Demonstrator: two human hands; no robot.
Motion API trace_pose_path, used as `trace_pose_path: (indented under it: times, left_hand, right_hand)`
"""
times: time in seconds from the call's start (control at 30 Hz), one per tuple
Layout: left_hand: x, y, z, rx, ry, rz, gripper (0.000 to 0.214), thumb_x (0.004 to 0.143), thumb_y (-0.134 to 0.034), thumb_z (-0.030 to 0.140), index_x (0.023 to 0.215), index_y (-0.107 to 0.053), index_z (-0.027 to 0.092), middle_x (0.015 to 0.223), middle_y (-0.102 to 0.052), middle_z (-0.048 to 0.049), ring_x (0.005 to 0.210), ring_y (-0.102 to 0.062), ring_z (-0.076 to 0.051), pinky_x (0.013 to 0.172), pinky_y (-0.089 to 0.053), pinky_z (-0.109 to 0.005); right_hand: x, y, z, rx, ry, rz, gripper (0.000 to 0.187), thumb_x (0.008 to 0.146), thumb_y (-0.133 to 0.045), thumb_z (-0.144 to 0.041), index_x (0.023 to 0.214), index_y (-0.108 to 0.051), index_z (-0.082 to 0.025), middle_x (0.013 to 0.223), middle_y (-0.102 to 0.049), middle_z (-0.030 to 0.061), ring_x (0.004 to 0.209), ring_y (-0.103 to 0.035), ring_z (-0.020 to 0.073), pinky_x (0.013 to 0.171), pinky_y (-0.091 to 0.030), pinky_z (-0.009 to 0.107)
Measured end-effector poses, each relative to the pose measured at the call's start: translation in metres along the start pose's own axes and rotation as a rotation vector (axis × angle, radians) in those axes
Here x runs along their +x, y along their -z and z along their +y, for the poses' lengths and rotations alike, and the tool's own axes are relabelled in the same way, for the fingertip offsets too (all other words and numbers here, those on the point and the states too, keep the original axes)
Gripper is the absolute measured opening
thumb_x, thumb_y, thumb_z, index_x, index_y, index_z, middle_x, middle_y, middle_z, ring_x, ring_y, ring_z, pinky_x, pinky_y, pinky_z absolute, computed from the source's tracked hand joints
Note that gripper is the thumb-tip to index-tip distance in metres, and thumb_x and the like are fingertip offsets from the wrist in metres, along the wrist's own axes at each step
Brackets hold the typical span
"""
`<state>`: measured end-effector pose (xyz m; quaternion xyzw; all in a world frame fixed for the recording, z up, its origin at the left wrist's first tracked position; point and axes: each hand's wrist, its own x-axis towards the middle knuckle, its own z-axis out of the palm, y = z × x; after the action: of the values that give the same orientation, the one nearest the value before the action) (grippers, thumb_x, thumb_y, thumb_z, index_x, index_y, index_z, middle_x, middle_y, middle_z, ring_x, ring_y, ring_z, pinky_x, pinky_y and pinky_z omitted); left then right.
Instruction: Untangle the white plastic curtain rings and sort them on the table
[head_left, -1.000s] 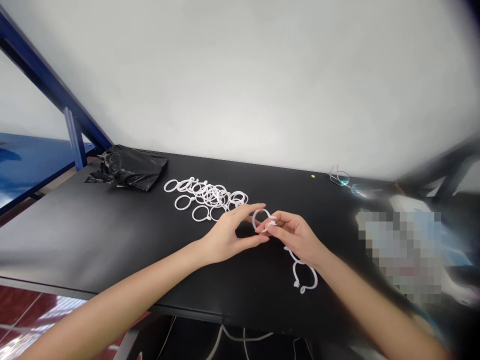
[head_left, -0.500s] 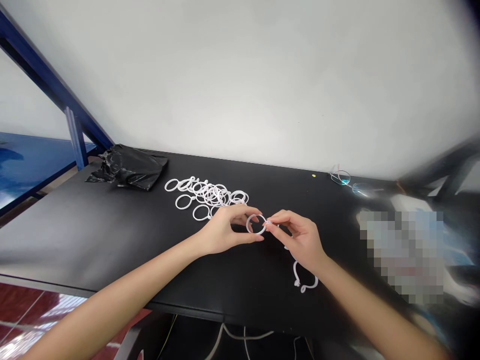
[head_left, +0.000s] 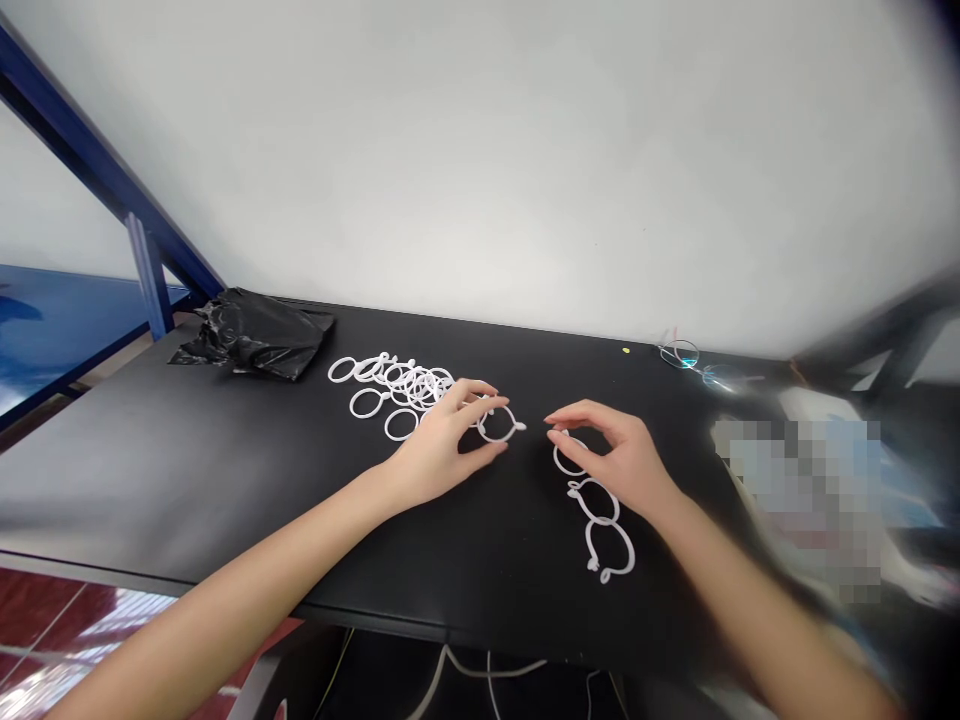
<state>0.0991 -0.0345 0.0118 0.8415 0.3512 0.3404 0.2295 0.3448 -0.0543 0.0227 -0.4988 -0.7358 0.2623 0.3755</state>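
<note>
Since the earlier frame, the right hand had come away from the white ring, which sat between the left hand's thumb and fingers, beside the pile of rings. The right fingertips stood slightly parted near a loose ring; contact was unclear. Holding the ring one-handed seemed the step underway; the next move called for steady left fingers. Two more rings lay nearer on the black table.
</note>
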Motion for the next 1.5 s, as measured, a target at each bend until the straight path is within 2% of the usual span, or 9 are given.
trace_pose_path:
  times: [0.23, 0.47, 0.6, 0.8, 0.97, 1.1, 1.2, 1.3, 1.5]
  left_hand:
    - [-0.002, 0.003, -0.02, 0.442, 0.031, 0.079, 0.036, 0.092, -0.057, 0.026, 0.127, -0.052, 0.019, 0.131, -0.049, -0.0163, 0.118, -0.05, -0.032, 0.097, -0.045, -0.056]
    - [-0.001, 0.0, -0.018, 0.474, -0.017, 0.049, 0.034, 0.093, -0.055, 0.025, 0.126, -0.052, 0.018, 0.135, -0.049, -0.0163, 0.119, -0.048, -0.032, 0.1, -0.04, -0.055]
    - [-0.001, -0.002, -0.001, 0.257, -0.103, 0.069, 0.027, 0.095, -0.053, 0.031, 0.118, -0.057, 0.017, 0.122, -0.059, -0.0132, 0.105, -0.056, -0.024, 0.093, -0.047, -0.043]
    - [-0.005, -0.013, 0.019, -0.218, 0.093, -0.16, 0.032, 0.096, -0.05, 0.037, 0.122, -0.056, 0.018, 0.086, -0.064, -0.0022, 0.062, -0.056, -0.01, 0.062, -0.05, -0.024]
    - [-0.003, -0.016, 0.013, -0.579, 0.294, -0.123, 0.036, 0.099, -0.043, 0.038, 0.122, -0.059, 0.014, 0.07, -0.058, 0.0007, 0.052, -0.054, -0.008, 0.051, -0.048, -0.02]
    - [0.003, -0.007, 0.008, -0.801, 0.412, -0.279, 0.035, 0.095, -0.051, 0.043, 0.104, -0.065, 0.013, 0.061, -0.053, 0.0037, 0.042, -0.045, -0.004, 0.041, -0.039, -0.017]
    - [0.005, -0.004, 0.008, -0.876, 0.475, -0.351, 0.033, 0.092, -0.055, 0.046, 0.096, -0.06, 0.014, 0.062, -0.054, 0.0041, 0.04, -0.044, -0.004, 0.041, -0.038, -0.017]
    - [0.002, -0.006, 0.012, -0.673, 0.388, -0.277, 0.036, 0.092, -0.052, 0.05, 0.101, -0.055, 0.016, 0.072, -0.057, 0.002, 0.047, -0.046, -0.006, 0.045, -0.041, -0.019]
    - [-0.007, -0.01, 0.016, 0.067, -0.08, -0.238, 0.059, 0.093, -0.032, 0.067, 0.108, -0.055, 0.014, 0.081, -0.06, -0.0035, 0.056, -0.05, -0.012, 0.051, -0.038, -0.024]
  right_hand:
    - [0.005, 0.021, 0.023, -0.228, -0.147, -0.083, 0.013, 0.078, -0.068, -0.031, 0.087, -0.071, -0.022, 0.084, -0.071, 0.0036, 0.074, -0.067, 0.0198, 0.07, -0.057, 0.036]
    - [0.004, 0.01, 0.03, -0.14, -0.203, -0.062, 0.018, 0.08, -0.063, -0.03, 0.091, -0.07, -0.017, 0.071, -0.067, 0.0032, 0.053, -0.057, 0.0133, 0.05, -0.05, 0.028]
    - [0.001, -0.004, 0.017, 0.068, -0.263, 0.034, 0.021, 0.08, -0.068, -0.035, 0.091, -0.068, -0.017, 0.068, -0.067, 0.0033, 0.057, -0.062, 0.0156, 0.053, -0.052, 0.028]
    - [-0.01, -0.031, -0.007, 0.171, -0.09, 0.138, 0.015, 0.081, -0.071, -0.034, 0.079, -0.068, -0.019, 0.066, -0.071, 0.0035, 0.057, -0.068, 0.0175, 0.054, -0.057, 0.03]
    - [-0.016, -0.038, -0.014, 0.28, -0.019, 0.036, 0.013, 0.079, -0.074, -0.027, 0.086, -0.065, -0.02, 0.074, -0.073, 0.0025, 0.062, -0.071, 0.0169, 0.059, -0.06, 0.029]
    - [-0.016, -0.035, -0.015, 0.437, -0.057, -0.02, 0.025, 0.083, -0.072, -0.025, 0.104, -0.061, -0.021, 0.084, -0.073, 0.0028, 0.066, -0.072, 0.0157, 0.062, -0.061, 0.029]
    - [-0.015, -0.035, -0.015, 0.467, -0.046, -0.078, 0.012, 0.084, -0.07, -0.025, 0.095, -0.066, -0.02, 0.08, -0.071, 0.0022, 0.066, -0.071, 0.0149, 0.061, -0.061, 0.027]
    - [-0.016, -0.037, -0.015, 0.439, 0.003, -0.027, 0.005, 0.084, -0.07, -0.022, 0.086, -0.066, -0.02, 0.073, -0.069, -0.0002, 0.063, -0.07, 0.0138, 0.061, -0.059, 0.026]
    - [-0.021, -0.041, -0.02, 0.241, 0.288, 0.148, 0.014, 0.083, -0.068, -0.008, 0.084, -0.065, -0.021, 0.073, -0.068, 0.0001, 0.064, -0.066, 0.0133, 0.061, -0.055, 0.026]
